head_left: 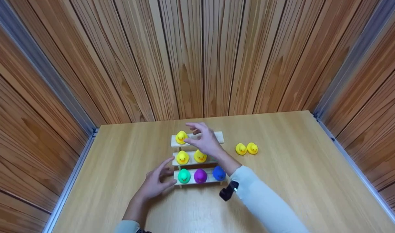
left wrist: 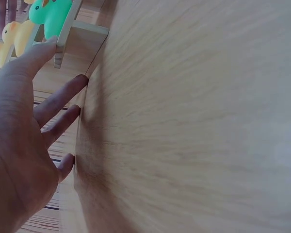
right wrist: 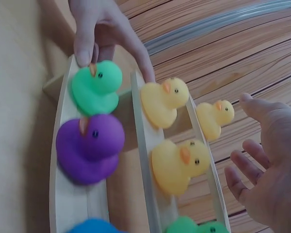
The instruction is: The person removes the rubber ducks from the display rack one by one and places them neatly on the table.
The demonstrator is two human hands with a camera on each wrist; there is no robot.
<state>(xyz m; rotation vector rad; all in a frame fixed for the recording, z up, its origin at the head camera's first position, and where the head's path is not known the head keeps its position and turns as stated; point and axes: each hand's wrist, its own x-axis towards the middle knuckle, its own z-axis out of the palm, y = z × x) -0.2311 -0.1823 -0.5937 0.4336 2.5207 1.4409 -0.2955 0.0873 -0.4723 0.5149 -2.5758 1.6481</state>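
A three-tier wooden rack (head_left: 188,181) holds small rubber ducks. On its lowest tier sit a green duck (head_left: 184,176), a purple duck (head_left: 200,175) and a blue duck (head_left: 218,173). Two yellow ducks, a left one (head_left: 182,157) and another (head_left: 200,156), stand on the middle tier; a second green duck (right wrist: 184,226) beside them is mostly behind my right arm in the head view. My right hand (head_left: 204,139) hovers, fingers spread, beside the yellow duck (head_left: 181,137) on the top tier, holding nothing. My left hand (head_left: 154,182) touches the rack's left end with thumb and index finger.
Two more yellow ducks, one (head_left: 241,149) and its neighbour (head_left: 252,148), sit side by side on the table (head_left: 288,168) right of the rack. Wood-plank walls (head_left: 197,64) enclose the table at the back and both sides, with metal strips along the corners.
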